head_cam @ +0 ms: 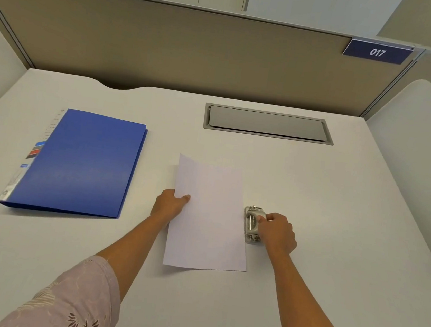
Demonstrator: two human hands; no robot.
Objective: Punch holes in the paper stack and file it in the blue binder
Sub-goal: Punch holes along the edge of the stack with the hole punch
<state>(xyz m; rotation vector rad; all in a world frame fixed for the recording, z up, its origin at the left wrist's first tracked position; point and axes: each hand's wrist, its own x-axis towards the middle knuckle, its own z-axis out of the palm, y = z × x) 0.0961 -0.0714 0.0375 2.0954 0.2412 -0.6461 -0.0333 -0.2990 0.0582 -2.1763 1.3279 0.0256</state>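
A white paper stack (209, 216) lies near the middle of the white desk (335, 230), its left edge lifted slightly. My left hand (169, 205) pinches that left edge, thumb on top. A small silver hole punch (253, 225) sits against the stack's right edge. My right hand (277, 233) grips the punch from the right, fingers curled over its lever. The blue binder (80, 164) lies closed and flat at the left of the desk, apart from both hands.
A grey cable hatch (268, 123) is set into the desk at the back right. A beige partition (195, 50) with a "017" sign (378, 51) closes the far side. White side panels stand at left and right.
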